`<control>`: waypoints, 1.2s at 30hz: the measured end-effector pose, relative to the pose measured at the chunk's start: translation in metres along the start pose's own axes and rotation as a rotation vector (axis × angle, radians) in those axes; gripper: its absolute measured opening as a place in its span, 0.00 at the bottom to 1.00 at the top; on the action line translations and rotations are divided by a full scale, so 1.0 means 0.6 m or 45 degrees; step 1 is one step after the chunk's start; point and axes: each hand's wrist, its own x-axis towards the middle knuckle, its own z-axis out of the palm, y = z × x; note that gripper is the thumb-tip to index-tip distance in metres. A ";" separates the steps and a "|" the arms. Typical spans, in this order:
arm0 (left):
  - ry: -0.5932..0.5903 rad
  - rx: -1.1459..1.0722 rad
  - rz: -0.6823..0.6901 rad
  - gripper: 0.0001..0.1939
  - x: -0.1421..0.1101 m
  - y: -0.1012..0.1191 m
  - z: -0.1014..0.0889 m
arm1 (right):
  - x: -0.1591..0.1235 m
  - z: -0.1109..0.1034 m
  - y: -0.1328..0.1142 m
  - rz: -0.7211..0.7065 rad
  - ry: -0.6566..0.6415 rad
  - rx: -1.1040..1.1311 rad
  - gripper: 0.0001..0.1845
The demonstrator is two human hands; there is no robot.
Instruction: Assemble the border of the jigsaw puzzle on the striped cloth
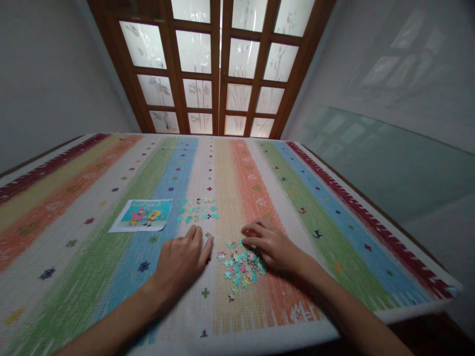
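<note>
My left hand (183,252) lies palm down on the striped cloth, fingers stretched out and thumb apart, holding nothing. Just beyond its fingertips are rows of jigsaw pieces (198,209), mostly teal, set close together. My right hand (269,244) is at the upper right edge of a loose pile of jigsaw pieces (241,269) in teal, pink and yellow. Its fingers are bent but apart, and the lowest fingertip meets a teal piece (241,243) at the pile's edge. The palm side of this hand is hidden.
A printed cartoon picture (144,216) on white paper lies left of the rows. A striped, patterned tablecloth (297,237) covers the table, whose near edge runs below my forearms. Beyond stand wooden doors (219,69) with frosted panes. A glass sheet (389,158) leans at the right wall.
</note>
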 end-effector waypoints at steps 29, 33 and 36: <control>0.075 0.041 -0.163 0.36 0.004 -0.010 0.021 | 0.001 -0.005 -0.003 0.009 -0.041 0.006 0.14; 0.149 0.042 -0.103 0.33 0.005 -0.014 0.023 | -0.001 -0.004 0.001 0.014 -0.040 -0.012 0.13; 0.307 -0.027 0.180 0.25 0.004 -0.019 0.030 | -0.002 -0.003 0.004 0.015 -0.072 -0.038 0.14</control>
